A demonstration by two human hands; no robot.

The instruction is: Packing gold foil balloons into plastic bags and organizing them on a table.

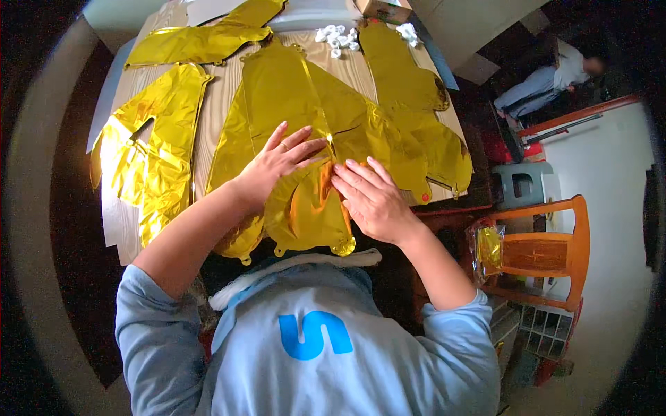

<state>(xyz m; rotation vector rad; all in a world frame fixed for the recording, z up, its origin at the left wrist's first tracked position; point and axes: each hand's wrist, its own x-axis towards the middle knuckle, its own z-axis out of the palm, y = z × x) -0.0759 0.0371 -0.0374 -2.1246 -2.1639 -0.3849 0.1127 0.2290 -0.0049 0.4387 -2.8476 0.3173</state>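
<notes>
A flat gold foil balloon point(277, 90) lies in front of me, its near part folded up over itself and hanging slightly past the table's near edge. On its left side rests my left hand point(281, 163), fingers stretched out along the foil. My right hand point(371, 197) lies flat at the right of the fold, fingers straight and side by side. Between the two hands the foil is creased and bunched. Small tabs show along the balloon's near edge.
More flat gold balloons lie around it: a crinkled one point(163, 139) left, another point(201, 45) far left, one point(395, 76) right. Small white pieces point(338, 39) sit at the back of the wooden table point(225, 93). A wooden chair point(541, 249) holds a gold packet point(489, 246). A person point(555, 80) is beyond.
</notes>
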